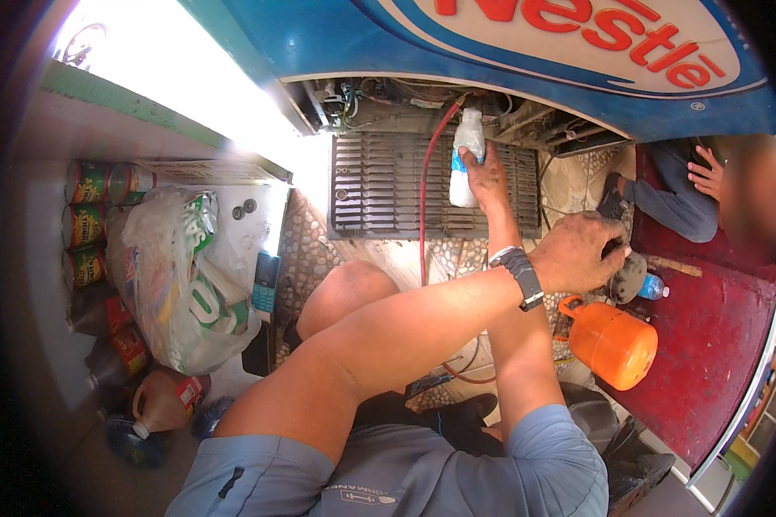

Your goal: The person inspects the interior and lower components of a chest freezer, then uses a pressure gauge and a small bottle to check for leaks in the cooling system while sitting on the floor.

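My right hand (489, 179) grips a white plastic bottle (462, 191) with a blue patch, held over a slotted dark metal grille (371, 185). Crossing over my right arm, my left arm wears a dark wristwatch (522, 277). My left hand (577, 255) is closed, its fingers curled down beside a dirty grey round object (628, 279); whether they hold anything is hidden. Just below that hand, an orange gas cylinder (616, 340) lies tilted. A red hose (426, 189) runs down past the bottle from the opened base of a blue appliance (543, 77).
A seated person's hand (707, 175) shows at the right, by a red surface (707, 345) with a small water bottle (653, 287). On the left, a shelf holds cans (84, 226), soda bottles (168, 401), a plastic bag (168, 276) and a blue phone (266, 280). Wires hang under the appliance.
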Demonstrator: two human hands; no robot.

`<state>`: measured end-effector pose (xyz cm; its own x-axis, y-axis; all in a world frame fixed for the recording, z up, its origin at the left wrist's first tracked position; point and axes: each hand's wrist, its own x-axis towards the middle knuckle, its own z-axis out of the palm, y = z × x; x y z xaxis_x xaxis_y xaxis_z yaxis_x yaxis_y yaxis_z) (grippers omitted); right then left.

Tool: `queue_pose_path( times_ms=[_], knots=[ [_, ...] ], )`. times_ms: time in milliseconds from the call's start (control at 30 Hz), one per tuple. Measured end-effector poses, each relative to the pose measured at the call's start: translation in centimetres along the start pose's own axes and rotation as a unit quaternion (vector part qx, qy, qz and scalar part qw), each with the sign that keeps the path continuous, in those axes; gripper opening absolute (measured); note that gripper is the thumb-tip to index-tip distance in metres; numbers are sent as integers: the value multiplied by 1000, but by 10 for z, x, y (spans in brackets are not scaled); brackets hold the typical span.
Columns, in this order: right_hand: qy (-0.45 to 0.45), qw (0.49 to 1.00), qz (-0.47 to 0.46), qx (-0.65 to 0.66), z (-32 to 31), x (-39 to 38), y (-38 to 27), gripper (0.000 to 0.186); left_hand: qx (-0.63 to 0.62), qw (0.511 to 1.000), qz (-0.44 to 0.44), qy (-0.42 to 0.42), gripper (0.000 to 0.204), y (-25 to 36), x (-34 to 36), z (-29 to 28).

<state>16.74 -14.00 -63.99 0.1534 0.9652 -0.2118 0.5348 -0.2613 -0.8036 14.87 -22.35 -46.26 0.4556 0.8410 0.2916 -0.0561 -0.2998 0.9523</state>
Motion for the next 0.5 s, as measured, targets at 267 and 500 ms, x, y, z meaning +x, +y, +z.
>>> queue_pose_path(
  times_ms=[267, 500],
  knots=[
    [22, 1000, 5, 5, 12, 0, 6, 53, 13, 1000, 2, 1, 29, -1, 1, 3],
    [-16, 978, 100, 181, 33, 9, 26, 63, 6, 1000, -1, 10, 29, -5, 0, 1]
  ],
)
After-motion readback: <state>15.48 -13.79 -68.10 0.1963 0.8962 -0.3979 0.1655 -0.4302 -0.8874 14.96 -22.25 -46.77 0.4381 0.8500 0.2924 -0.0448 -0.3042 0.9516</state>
